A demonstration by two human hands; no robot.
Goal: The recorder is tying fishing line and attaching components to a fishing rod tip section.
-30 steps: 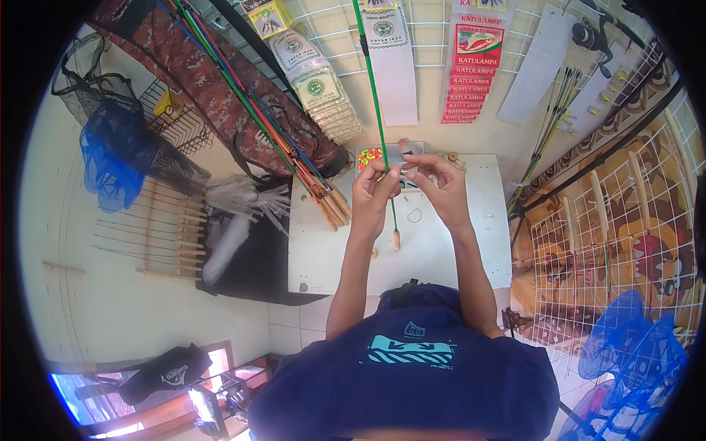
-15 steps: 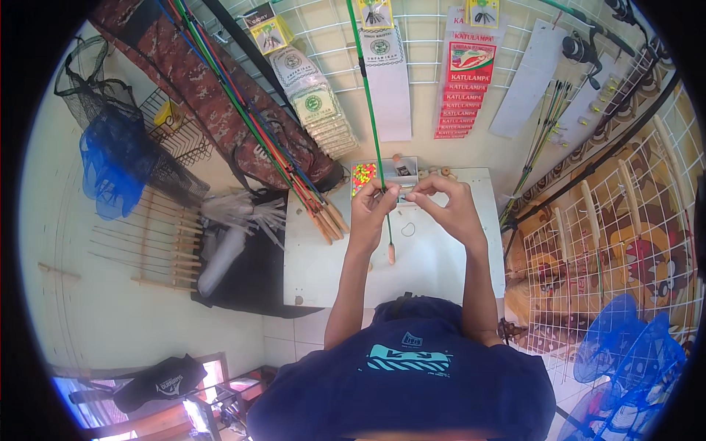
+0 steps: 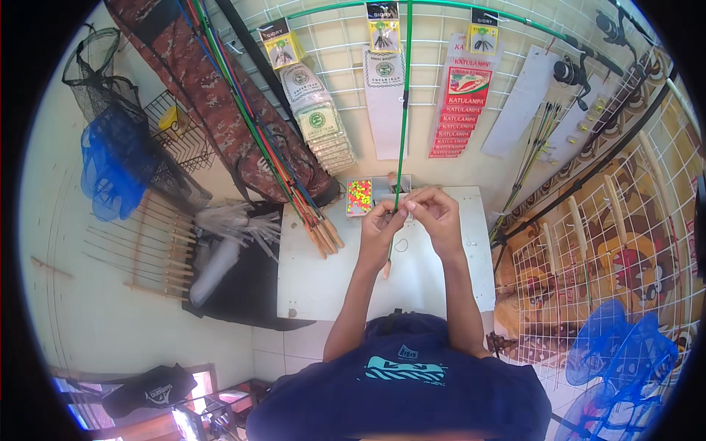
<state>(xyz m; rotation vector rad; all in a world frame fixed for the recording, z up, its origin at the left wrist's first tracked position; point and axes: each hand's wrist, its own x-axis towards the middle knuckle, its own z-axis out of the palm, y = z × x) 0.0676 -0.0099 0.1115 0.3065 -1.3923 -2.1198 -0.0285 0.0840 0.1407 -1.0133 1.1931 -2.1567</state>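
Note:
A thin green fishing rod stands out over the white table, its pale handle low between my forearms. My left hand is closed around the rod above that handle. Pinched fingertips of my right hand meet the left ones beside the rod; whatever they grip there is too small and covered to name. Below the fingers, a small dark loop of line or thin ring lies on the white table.
Behind my hands stands a box of bright floats. Several rods with pale handles lean at the table's left, beside a camouflage rod bag. Packets hang on the wall grid ahead. Blue nets hang to the right.
My hands have come together; the right fingertips now touch the left ones. The rod's upper part has swung to the right, and the whole view has shifted slightly.

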